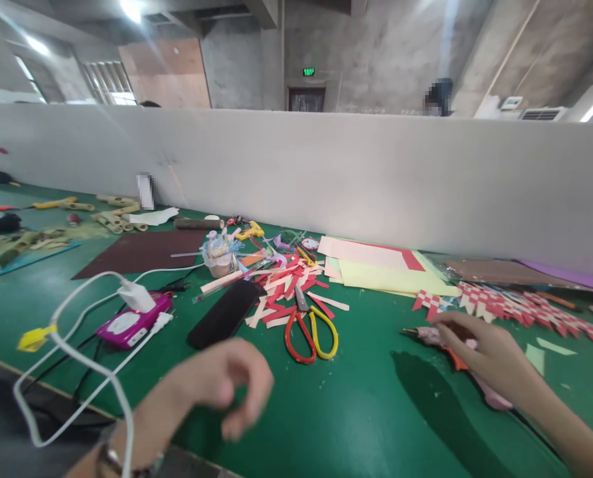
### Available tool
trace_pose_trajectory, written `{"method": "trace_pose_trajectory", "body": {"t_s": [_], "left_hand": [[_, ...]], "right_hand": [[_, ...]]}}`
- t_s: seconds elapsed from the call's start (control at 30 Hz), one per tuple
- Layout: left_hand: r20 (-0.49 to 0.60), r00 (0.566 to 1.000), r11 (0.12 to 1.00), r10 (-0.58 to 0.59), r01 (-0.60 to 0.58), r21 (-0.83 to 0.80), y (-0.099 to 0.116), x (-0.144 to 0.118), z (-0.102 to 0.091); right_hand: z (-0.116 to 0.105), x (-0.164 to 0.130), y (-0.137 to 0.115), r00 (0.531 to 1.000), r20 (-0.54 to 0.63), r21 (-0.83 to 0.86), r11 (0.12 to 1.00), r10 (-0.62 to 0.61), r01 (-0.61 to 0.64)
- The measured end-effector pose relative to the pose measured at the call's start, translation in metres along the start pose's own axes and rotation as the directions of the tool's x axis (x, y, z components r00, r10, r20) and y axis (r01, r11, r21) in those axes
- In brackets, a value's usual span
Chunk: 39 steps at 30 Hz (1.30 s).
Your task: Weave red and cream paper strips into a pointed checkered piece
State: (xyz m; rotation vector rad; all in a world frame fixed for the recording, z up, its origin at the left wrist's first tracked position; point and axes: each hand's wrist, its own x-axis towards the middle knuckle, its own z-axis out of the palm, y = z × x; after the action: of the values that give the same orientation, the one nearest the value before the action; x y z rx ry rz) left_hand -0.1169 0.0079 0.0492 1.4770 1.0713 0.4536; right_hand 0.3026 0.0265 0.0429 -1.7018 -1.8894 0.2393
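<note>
My right hand [490, 355] is at the right, its thumb and fingers around the body of a pink hot glue gun [429, 335]. The gun's nozzle points left, its orange trigger shows below my fingers, and a dark cord trails from its handle. Motion blurs my left hand [231, 382], which is above the near table edge with curled fingers apart and nothing in them. Beyond it lie a black flat case [226, 313] and scissors [310, 332] with one red and one yellow handle. The scissors' blades rest on red and cream paper strips [279, 299].
A magenta power strip [134, 322] with a white plug and looping white cables sits at the left. Woven red-and-white paper pieces [525, 309] and coloured sheets [386, 272] lie at the back right. Bamboo pieces [114, 219] are at the far left. A white partition [296, 172] borders the green table.
</note>
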Motion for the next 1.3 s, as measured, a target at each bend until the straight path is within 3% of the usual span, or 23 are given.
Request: {"method": "trace_pose_trajectory", "body": {"t_s": [0.07,0.17,0.23,0.33,0.47,0.77,1.0,1.3], "left_hand": [[-0.205,0.974,0.976,0.095,-0.050,0.213,-0.012,-0.003,-0.040],[-0.477,0.873,0.842,0.103,0.179,0.509,-0.046,-0.010,-0.085],[-0.510,0.856,0.730,0.082,0.297,0.616,-0.068,-0.011,-0.096],[-0.554,0.828,0.689,0.094,0.347,0.636,-0.084,-0.006,-0.093],[-0.597,0.798,0.641,0.080,0.417,0.644,-0.083,0.004,-0.085],[-0.592,0.806,0.617,0.029,0.452,0.645,-0.076,0.004,-0.088],[-0.589,0.802,0.620,0.095,0.416,0.665,-0.085,0.007,-0.092],[-0.593,0.802,0.656,0.066,0.413,0.632,-0.081,0.006,-0.090]], "right_hand": [[0.004,-0.011,0.006,0.999,0.043,0.054,0.999,-0.002,0.000],[0.011,-0.019,0.014,0.999,0.051,0.078,0.997,-0.015,0.011],[0.014,-0.020,0.016,0.998,0.055,0.052,0.998,-0.029,0.026],[0.019,-0.016,0.013,0.995,0.066,0.011,0.997,-0.074,0.073],[0.022,-0.012,0.002,0.988,0.115,0.008,0.995,-0.104,0.104],[0.019,-0.013,-0.007,0.978,0.172,-0.004,0.992,-0.120,0.123],[0.021,-0.011,-0.020,0.972,0.199,0.001,0.992,-0.126,0.129],[0.012,0.003,-0.031,0.945,0.305,-0.024,0.991,-0.117,0.131]]}}
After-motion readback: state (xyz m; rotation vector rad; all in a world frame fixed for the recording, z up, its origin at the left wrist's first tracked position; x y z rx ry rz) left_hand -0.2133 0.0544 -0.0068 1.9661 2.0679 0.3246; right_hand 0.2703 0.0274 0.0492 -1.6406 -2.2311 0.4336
